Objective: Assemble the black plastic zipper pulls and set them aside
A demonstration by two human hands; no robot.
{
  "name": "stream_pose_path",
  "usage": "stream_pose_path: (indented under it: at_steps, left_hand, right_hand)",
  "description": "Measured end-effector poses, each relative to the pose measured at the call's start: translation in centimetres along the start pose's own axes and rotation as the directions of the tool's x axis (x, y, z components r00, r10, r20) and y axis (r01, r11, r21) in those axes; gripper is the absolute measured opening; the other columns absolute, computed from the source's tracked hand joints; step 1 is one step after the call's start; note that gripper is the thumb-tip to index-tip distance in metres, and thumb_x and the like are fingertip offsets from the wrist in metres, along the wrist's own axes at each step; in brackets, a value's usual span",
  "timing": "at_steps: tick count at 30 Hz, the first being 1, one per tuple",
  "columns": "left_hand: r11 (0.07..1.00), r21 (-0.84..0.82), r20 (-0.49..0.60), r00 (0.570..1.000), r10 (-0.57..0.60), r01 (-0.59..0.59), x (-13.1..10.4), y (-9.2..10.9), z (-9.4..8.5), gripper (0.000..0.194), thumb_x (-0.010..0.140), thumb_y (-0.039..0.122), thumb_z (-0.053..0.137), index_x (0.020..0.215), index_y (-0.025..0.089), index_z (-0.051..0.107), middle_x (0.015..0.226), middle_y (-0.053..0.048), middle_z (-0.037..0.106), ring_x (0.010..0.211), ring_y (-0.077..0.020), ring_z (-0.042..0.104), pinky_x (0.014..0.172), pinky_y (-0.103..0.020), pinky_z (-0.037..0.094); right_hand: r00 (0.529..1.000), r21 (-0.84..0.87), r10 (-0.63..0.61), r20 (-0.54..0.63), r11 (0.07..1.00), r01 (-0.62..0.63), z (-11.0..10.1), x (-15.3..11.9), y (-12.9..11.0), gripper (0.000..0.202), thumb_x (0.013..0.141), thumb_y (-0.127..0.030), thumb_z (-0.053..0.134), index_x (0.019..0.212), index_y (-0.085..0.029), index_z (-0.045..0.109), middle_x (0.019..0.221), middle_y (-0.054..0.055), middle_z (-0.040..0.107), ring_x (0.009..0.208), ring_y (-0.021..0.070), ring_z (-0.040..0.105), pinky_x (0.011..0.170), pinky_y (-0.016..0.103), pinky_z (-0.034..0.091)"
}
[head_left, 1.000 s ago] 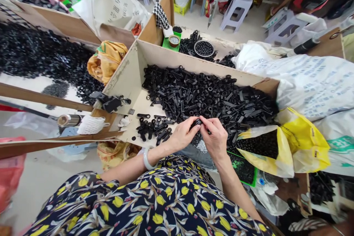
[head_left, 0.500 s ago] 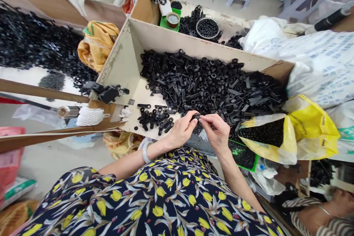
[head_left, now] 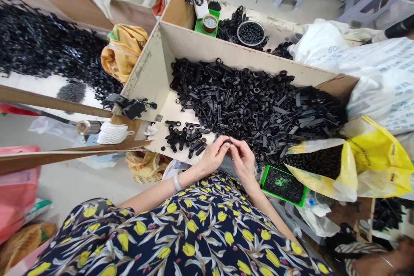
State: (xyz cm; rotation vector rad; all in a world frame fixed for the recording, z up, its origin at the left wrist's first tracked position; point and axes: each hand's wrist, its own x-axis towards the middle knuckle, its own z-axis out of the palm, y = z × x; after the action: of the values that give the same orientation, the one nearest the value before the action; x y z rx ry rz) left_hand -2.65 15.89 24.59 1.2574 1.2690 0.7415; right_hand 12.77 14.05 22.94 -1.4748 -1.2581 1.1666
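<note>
My left hand (head_left: 213, 155) and my right hand (head_left: 242, 159) meet at the front edge of the wooden bin. Between their fingertips is a small black part (head_left: 227, 141), mostly covered by the fingers. Both hands are closed in a pinch on it. Behind them lies a big heap of black plastic parts (head_left: 246, 99). To the left of my left hand, a small group of black link-shaped pieces (head_left: 186, 139) rests on the pale board.
A green tray (head_left: 283, 185) of small black bits and an open yellow bag (head_left: 378, 155) are at the right. Over the back wall stands a metal bowl (head_left: 251, 33) of black pieces. Another person's arm (head_left: 384, 263) shows at lower right.
My right hand has moved in closer to my left hand, and its fingers now cover more of the small black part. The whole view has shifted slightly, with the surroundings further right.
</note>
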Motion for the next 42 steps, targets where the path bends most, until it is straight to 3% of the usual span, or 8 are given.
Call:
stream_pose_path:
  at_steps: [8, 13, 17, 21, 31, 37, 40, 42]
  left_hand:
    - [0.873, -0.447, -0.056, 0.967, -0.247, 0.197, 5.5, -4.0, 1.0, 0.03, 0.099, 0.05, 0.059, 0.103, 0.02, 0.057, 0.069, 0.006, 0.051, 0.048, -0.0073, 0.036, 0.045, -0.021, 0.026]
    - [0.939, -0.335, -0.012, 0.996, -0.09, 0.081, 4.8, -2.2, -0.1, 0.04, 0.1, 0.05, 0.059, 0.126, 0.02, 0.06, 0.078, 0.002, 0.06, 0.056, -0.0095, 0.047, 0.051, -0.021, 0.037]
    - [0.992, -0.108, -0.06, 0.996, 0.061, -0.067, 3.6, 0.7, -0.7, 0.036, 0.104, 0.042, 0.053, 0.132, 0.021, 0.061, 0.103, -0.006, 0.072, 0.089, -0.0194, 0.066, 0.081, -0.029, 0.053]
    - [0.982, 0.053, -0.081, 0.98, 0.184, -0.18, 2.6, 3.1, -0.8, 0.034, 0.106, 0.038, 0.048, 0.131, 0.019, 0.061, 0.127, -0.01, 0.071, 0.111, -0.0237, 0.068, 0.101, -0.033, 0.051]
    - [0.981, 0.016, -0.013, 0.981, 0.194, -0.193, 0.8, 4.3, -0.4, 0.037, 0.107, 0.042, 0.045, 0.132, 0.019, 0.06, 0.122, -0.011, 0.071, 0.104, -0.0233, 0.068, 0.093, -0.032, 0.053]
    - [0.999, -0.04, -0.13, 0.991, 0.026, -0.032, 0.5, -0.4, 0.7, 0.036, 0.108, 0.045, 0.042, 0.129, 0.02, 0.057, 0.099, -0.006, 0.071, 0.078, -0.0175, 0.065, 0.076, -0.028, 0.052]
    - [0.972, 0.231, -0.186, 0.982, -0.006, 0.049, 1.1, -4.9, -0.9, 0.034, 0.109, 0.04, 0.041, 0.13, 0.02, 0.059, 0.102, -0.007, 0.073, 0.081, -0.0188, 0.068, 0.078, -0.028, 0.052]
    - [0.82, 0.525, -0.232, 0.965, -0.12, 0.228, 1.3, -8.1, -3.3, 0.033, 0.109, 0.036, 0.038, 0.131, 0.023, 0.059, 0.103, -0.007, 0.075, 0.088, -0.0209, 0.072, 0.081, -0.029, 0.052]
  right_hand:
    - [0.995, -0.076, -0.084, 0.052, 0.993, 0.088, 2.0, 6.5, 3.9, 0.03, 0.099, -0.044, 0.063, 0.12, -0.031, 0.08, 0.099, 0.004, 0.067, 0.082, 0.0164, 0.064, 0.083, 0.032, 0.056]
    - [0.951, -0.218, -0.307, -0.02, 0.93, 0.296, 0.4, 6.4, 1.9, 0.025, 0.101, -0.036, 0.062, 0.118, -0.033, 0.081, 0.108, 0.006, 0.07, 0.097, 0.0188, 0.068, 0.089, 0.034, 0.058]
    - [0.881, -0.308, -0.474, -0.013, 0.84, 0.447, -1.2, 5.7, -0.8, 0.027, 0.1, -0.027, 0.065, 0.121, -0.036, 0.08, 0.103, 0.005, 0.076, 0.092, 0.0188, 0.071, 0.086, 0.033, 0.06]
    - [0.835, -0.383, -0.549, 0.023, 0.767, 0.515, -2.3, 4.9, -2.8, 0.031, 0.099, -0.022, 0.066, 0.124, -0.035, 0.078, 0.097, 0.004, 0.077, 0.085, 0.0179, 0.072, 0.08, 0.031, 0.061]
    - [0.926, -0.217, -0.364, -0.102, 0.916, 0.337, -2.0, 2.6, -3.8, 0.035, 0.1, -0.031, 0.067, 0.134, -0.034, 0.071, 0.109, 0.006, 0.073, 0.096, 0.0203, 0.07, 0.085, 0.035, 0.06]
    - [0.991, -0.051, -0.13, -0.009, 0.99, 0.13, 1.7, 2.0, -0.9, 0.03, 0.105, -0.039, 0.057, 0.126, -0.028, 0.076, 0.1, 0.004, 0.071, 0.086, 0.0172, 0.066, 0.077, 0.029, 0.055]
    - [0.986, -0.175, -0.104, 0.132, 0.976, 0.127, 2.7, 3.2, 1.9, 0.036, 0.106, -0.043, 0.052, 0.126, -0.025, 0.076, 0.102, 0.004, 0.072, 0.086, 0.0159, 0.067, 0.077, 0.027, 0.055]
    - [0.977, -0.269, -0.084, 0.194, 0.953, 0.135, 2.2, 4.7, 3.9, 0.038, 0.104, -0.047, 0.054, 0.12, -0.023, 0.078, 0.102, 0.005, 0.072, 0.082, 0.0152, 0.068, 0.075, 0.026, 0.055]
